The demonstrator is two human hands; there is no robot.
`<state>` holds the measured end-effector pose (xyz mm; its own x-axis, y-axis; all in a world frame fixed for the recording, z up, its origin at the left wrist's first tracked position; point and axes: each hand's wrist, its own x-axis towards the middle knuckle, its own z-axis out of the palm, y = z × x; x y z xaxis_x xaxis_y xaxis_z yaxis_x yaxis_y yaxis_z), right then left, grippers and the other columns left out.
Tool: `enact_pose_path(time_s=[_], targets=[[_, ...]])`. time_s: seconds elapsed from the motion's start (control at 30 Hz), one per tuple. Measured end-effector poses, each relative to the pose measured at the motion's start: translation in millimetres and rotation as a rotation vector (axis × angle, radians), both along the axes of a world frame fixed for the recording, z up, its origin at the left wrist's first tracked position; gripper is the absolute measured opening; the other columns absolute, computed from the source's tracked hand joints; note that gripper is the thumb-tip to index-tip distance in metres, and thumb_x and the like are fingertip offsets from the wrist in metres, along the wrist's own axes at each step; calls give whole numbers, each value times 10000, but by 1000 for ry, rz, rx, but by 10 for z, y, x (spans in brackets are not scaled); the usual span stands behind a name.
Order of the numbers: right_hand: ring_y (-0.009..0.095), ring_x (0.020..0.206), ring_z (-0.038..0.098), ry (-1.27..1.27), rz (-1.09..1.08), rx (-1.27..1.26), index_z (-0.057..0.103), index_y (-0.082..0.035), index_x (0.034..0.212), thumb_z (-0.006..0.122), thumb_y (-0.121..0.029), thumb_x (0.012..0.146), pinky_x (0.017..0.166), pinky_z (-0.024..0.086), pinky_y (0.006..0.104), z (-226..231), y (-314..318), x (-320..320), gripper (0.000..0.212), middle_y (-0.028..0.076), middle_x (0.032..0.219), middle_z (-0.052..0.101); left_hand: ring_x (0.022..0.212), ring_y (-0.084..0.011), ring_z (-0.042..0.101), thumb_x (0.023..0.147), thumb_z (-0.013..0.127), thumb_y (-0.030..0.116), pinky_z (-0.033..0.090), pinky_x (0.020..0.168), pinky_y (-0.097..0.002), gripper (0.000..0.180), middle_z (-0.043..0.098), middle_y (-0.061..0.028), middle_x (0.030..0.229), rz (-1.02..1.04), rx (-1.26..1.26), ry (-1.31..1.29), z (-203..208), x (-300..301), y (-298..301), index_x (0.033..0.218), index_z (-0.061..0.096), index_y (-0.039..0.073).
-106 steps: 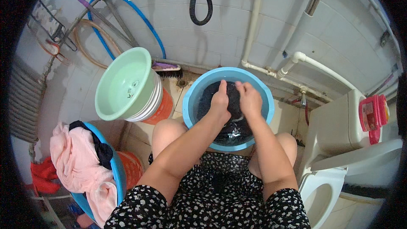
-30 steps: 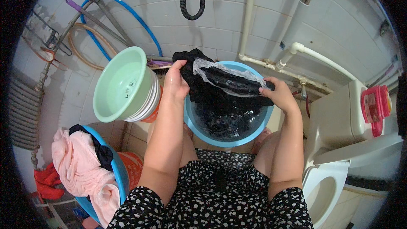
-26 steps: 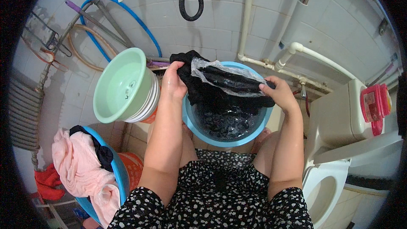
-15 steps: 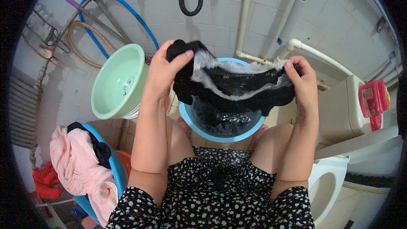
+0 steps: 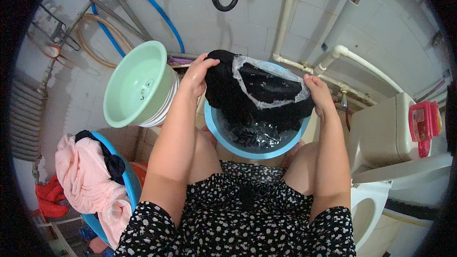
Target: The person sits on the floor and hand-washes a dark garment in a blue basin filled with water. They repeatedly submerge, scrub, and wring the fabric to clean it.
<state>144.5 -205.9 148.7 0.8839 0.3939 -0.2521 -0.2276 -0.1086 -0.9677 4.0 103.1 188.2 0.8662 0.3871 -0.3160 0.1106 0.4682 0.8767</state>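
Observation:
A wet black garment (image 5: 223,83) is stretched between my hands, its middle bordered by a whitish band that may be foam or lining. My left hand (image 5: 197,74) pinches its left end, thumb on top. At the other end, my right hand (image 5: 320,96) grips the edge between thumb and fingers. Beneath the cloth stands a light blue basin (image 5: 252,155) between my knees, holding dark water with a shiny surface. The garment's lower part hangs over the basin and hides its far side; I cannot tell whether it touches the water.
At the left, a pale green basin (image 5: 124,90) rests tilted on a white bucket (image 5: 166,107). Nearer, a blue tub (image 5: 132,173) holds pink cloth (image 5: 81,164) and dark cloth. A toilet (image 5: 369,209) stands on the right; pipes (image 5: 362,69) and a blue hose (image 5: 157,7) line the wall.
Both hands have come lower and closer together, and the garment is less taut. Its white band looks flatter and thinner. My view has shifted slightly.

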Motion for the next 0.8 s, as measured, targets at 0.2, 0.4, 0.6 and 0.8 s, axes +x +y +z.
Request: enact_pose_path(time_s=[0.2, 0.4, 0.6, 0.8], targets=[[101, 769, 529, 80, 109, 38, 600, -49, 977, 589, -201, 868, 720, 418, 236, -30, -10, 85, 187, -1, 848, 598, 1036, -189, 523, 791, 648, 219, 406, 873, -296, 480, 573, -77, 1123, -135, 311, 84, -45, 10, 55, 1235, 520, 89], [130, 865, 569, 70, 190, 66, 560, -27, 1104, 527, 51, 727, 783, 438, 250, 57, -55, 69, 386, 36, 942, 622, 1118, -237, 511, 742, 715, 346, 378, 955, -334, 591, 559, -145, 1193, -330, 868, 175, -191, 75, 41, 1224, 529, 59], [141, 864, 573, 12, 173, 54, 553, -28, 1124, 540, 80, 716, 782, 442, 254, -4, -42, 78, 422, 49, 957, 623, 1063, -301, 569, 710, 730, 347, 433, 922, -365, 636, 589, -192, 1147, -596, 1284, 374, -314, 54, -45, 1231, 517, 49], [146, 890, 564, 89, 164, 78, 556, -48, 1136, 536, 61, 750, 796, 439, 265, 27, -37, 30, 401, 57, 1000, 620, 1001, -330, 589, 741, 652, 279, 455, 865, -402, 437, 618, -195, 1049, -654, 1447, 487, -426, 60, -76, 1098, 573, 39]])
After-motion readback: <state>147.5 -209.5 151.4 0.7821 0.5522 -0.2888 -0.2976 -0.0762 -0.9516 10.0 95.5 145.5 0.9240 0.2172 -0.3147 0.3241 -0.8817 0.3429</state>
